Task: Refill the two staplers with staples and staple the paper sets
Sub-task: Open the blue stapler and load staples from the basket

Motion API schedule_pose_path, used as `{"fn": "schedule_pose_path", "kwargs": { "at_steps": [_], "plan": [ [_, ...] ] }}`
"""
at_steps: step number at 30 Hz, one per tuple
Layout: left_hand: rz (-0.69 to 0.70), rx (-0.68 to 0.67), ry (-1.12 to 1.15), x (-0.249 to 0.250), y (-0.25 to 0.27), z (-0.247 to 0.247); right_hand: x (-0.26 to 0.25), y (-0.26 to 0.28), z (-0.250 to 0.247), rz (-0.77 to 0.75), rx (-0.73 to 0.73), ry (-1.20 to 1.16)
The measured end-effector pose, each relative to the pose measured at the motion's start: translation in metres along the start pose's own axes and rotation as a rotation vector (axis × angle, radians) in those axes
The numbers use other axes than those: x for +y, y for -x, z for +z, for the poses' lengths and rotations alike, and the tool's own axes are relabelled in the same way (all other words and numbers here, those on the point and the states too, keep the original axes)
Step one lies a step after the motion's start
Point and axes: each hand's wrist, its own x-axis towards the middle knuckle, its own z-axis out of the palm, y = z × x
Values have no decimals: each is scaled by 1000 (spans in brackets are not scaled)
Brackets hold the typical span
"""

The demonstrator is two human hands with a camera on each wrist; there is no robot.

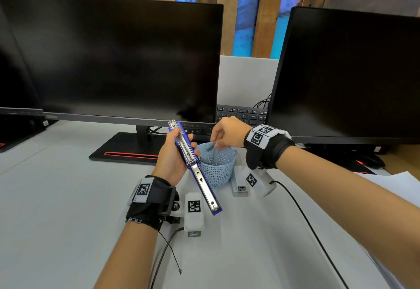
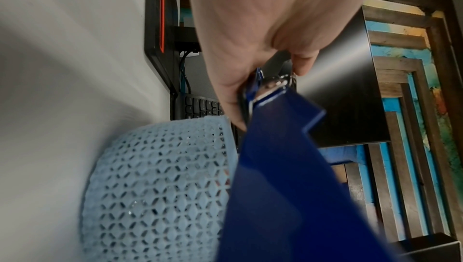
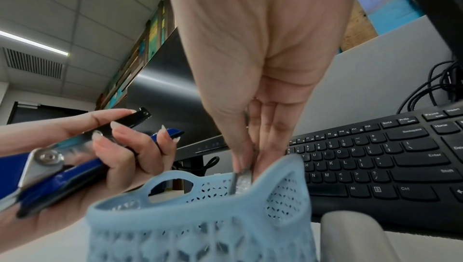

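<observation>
My left hand (image 1: pixel 175 152) grips a blue stapler (image 1: pixel 195 168) swung fully open, its metal staple channel facing up, held above the desk left of a light blue lattice basket (image 1: pixel 217 171). In the right wrist view the left fingers (image 3: pixel 130 147) curl round the stapler (image 3: pixel 62 169). My right hand (image 1: pixel 223 134) reaches down into the basket (image 3: pixel 200 216) and pinches a thin grey strip of staples (image 3: pixel 241 177) between thumb and fingers. A second, white stapler (image 1: pixel 238 179) lies on the desk just right of the basket. The left wrist view shows the blue stapler (image 2: pixel 288 167) close up.
Two dark monitors (image 1: pixel 118 61) (image 1: pixel 350 77) stand behind, with a black keyboard (image 1: pixel 241 113) between them. White paper (image 1: pixel 391 181) lies at the right edge. Black cables (image 1: pixel 304 218) trail across the grey desk (image 1: pixel 56 197) from the wrist cameras.
</observation>
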Motion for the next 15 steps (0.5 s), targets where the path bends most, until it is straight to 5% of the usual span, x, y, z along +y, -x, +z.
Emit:
{"fn": "schedule_pose_path", "kwargs": {
  "at_steps": [7, 12, 15],
  "plan": [
    [-1, -14, -13, 0, 0, -1, -11, 3, 0, -39, 56, 118],
    [-8, -13, -8, 0, 0, -2, -24, 6, 7, -87, -313, 287],
    [-11, -6, -14, 0, -1, -2, -23, 0, 18, -96, -381, 377]
  ]
}}
